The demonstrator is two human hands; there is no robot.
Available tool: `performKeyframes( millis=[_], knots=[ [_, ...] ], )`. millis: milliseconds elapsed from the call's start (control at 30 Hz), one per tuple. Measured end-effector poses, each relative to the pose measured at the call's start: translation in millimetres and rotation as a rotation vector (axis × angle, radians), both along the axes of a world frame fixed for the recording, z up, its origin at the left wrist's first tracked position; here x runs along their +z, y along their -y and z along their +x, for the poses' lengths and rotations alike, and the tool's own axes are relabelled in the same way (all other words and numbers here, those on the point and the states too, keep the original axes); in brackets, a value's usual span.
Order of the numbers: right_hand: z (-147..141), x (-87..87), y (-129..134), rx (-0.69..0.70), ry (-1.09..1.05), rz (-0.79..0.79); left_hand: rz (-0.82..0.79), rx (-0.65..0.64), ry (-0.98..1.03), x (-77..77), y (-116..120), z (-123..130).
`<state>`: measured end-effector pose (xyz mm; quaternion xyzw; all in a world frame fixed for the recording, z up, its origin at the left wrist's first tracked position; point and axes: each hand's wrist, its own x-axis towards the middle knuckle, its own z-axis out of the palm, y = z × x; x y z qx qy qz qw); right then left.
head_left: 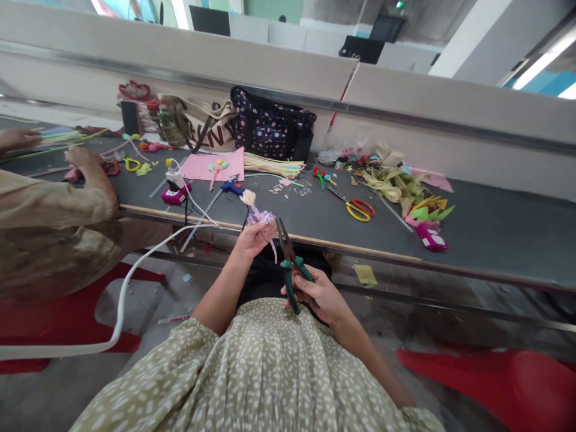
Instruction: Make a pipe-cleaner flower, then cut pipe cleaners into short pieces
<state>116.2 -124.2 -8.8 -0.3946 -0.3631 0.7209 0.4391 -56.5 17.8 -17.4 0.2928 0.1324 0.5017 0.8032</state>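
My left hand is closed on a small craft flower with a cream head and fuzzy lilac parts, which looks made of pipe cleaner. A lilac stem end hangs below the fingers. In my right hand is a pair of pliers with green handles and dark jaws pointing up. The jaws are just right of the flower, apparently apart from it. Just beyond my left hand, a blue glue gun lies on the grey table.
Scissors with red and yellow handles lie at the right, near dried husks. A pink sheet, pipe cleaners and bags are farther back. A white cable crosses at left, beside a co-worker's arm.
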Motion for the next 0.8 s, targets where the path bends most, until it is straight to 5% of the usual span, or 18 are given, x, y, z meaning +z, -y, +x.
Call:
performKeyframes(
  millis=[800],
  knots=[
    [-1.3,7.9,1.6,-0.009,0.049,-0.002,-0.043,0.008,0.0,0.0,-1.8,0.7]
  ],
)
